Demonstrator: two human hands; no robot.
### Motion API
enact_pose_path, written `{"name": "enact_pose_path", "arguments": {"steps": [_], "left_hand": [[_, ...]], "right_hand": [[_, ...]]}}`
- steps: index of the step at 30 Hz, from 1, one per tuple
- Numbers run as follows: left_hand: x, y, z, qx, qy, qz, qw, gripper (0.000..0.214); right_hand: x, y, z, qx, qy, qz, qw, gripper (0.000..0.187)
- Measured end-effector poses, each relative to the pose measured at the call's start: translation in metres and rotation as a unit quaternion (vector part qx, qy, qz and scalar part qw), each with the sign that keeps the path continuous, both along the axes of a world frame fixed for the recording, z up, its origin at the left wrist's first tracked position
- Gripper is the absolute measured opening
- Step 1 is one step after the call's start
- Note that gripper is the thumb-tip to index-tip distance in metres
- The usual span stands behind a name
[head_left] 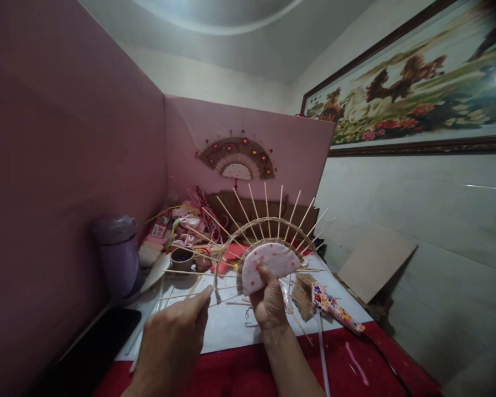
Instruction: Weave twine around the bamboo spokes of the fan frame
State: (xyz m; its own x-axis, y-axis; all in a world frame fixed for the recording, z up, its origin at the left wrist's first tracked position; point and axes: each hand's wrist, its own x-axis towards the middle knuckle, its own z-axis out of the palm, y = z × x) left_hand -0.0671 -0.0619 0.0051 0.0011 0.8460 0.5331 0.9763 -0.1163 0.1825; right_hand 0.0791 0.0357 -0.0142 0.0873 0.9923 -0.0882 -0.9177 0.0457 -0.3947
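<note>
My right hand (268,300) grips a half-made hand fan by its half-round base (273,259), which is covered in white cloth with red dots. The thumb lies over the cloth; the other fingers are hidden behind it. Thin wooden sticks (265,201) spread out from the base, crossed by an arched braided cord (248,223). At the fan's left end, my left hand (176,331) is closed, its fingertips pinched at the lowest stick (173,298), near the end of the cord.
A floral-wrapped glue gun (339,309) with a black cable lies on the right. On the left stand a purple lidded container (118,256) and a dark cup (182,258), near a black phone-like slab (103,336). A decorated fan (235,157) hangs on the pink board behind.
</note>
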Motion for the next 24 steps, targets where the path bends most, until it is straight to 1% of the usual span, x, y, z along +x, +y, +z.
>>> {"name": "enact_pose_path", "arguments": {"steps": [4, 8, 10, 13, 15, 17, 19, 22, 24], "left_hand": [[-0.014, -0.006, 0.007, -0.017, 0.029, -0.013, 0.999, 0.036], [-0.03, -0.01, 0.019, -0.009, 0.011, -0.058, 0.998, 0.031], [-0.036, -0.011, 0.024, -0.005, -0.001, -0.071, 0.997, 0.032], [-0.041, -0.012, 0.03, -0.026, -0.042, -0.092, 0.995, 0.035], [-0.044, -0.012, 0.033, -0.054, -0.102, -0.126, 0.985, 0.035], [-0.047, -0.012, 0.034, -0.075, -0.181, -0.166, 0.966, 0.038], [-0.052, -0.009, 0.032, -0.086, -0.274, -0.193, 0.938, 0.043], [-0.061, -0.002, 0.025, -0.099, -0.417, -0.207, 0.88, 0.053], [-0.065, 0.002, 0.02, -0.112, -0.483, -0.234, 0.836, 0.056]], "right_hand": [[0.003, 0.002, -0.002, 0.007, -0.013, -0.006, 1.0, 0.035], [0.007, 0.005, -0.004, 0.045, -0.06, -0.018, 0.997, 0.032], [0.008, 0.006, -0.004, 0.053, -0.061, -0.018, 0.997, 0.032], [0.009, 0.005, -0.002, 0.031, -0.036, -0.013, 0.999, 0.03], [0.009, 0.004, -0.001, 0.02, -0.026, -0.005, 0.999, 0.029], [0.009, 0.002, 0.0, 0.021, -0.025, -0.007, 0.999, 0.028], [0.01, 0.002, 0.001, 0.026, -0.019, -0.013, 0.999, 0.028], [0.011, 0.002, 0.0, 0.032, -0.013, -0.009, 0.999, 0.027], [0.012, 0.003, -0.001, 0.027, -0.014, -0.006, 1.0, 0.025]]}}
